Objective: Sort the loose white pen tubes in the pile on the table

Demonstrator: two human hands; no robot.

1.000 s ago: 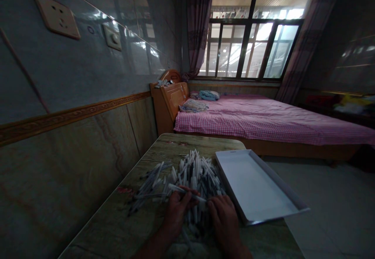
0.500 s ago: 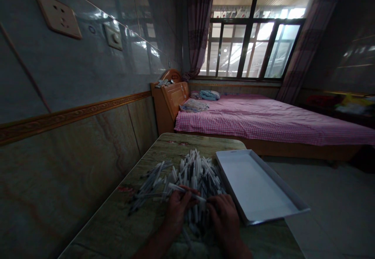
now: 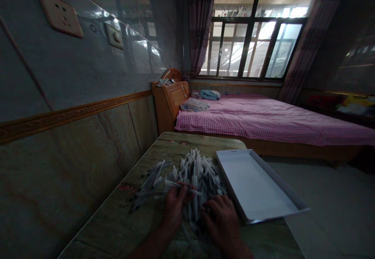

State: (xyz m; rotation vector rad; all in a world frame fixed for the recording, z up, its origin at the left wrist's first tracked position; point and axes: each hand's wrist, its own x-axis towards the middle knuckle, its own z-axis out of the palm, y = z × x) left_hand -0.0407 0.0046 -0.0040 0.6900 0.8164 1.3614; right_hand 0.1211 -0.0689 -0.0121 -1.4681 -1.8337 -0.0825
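A pen with a white barrel lies slantwise in my left hand, pinched between thumb and fingers. Just right of it, my right hand is low over the pile, its fingers curled together; what they hold, if anything, is hidden. Beneath and beyond both hands spreads a heap of pens, white and clear with dark parts. A smaller loose group of pens lies to the left of the heap.
A shallow white tray stands right of the heap, its near corner reaching past the edge of the marble-patterned table. A tiled wall runs along the left. Beyond the table is a bed with a pink checked sheet.
My right hand has come away from the end of the pen and moved slightly down and left. My left hand, still gripping the pen, has shifted a little left.
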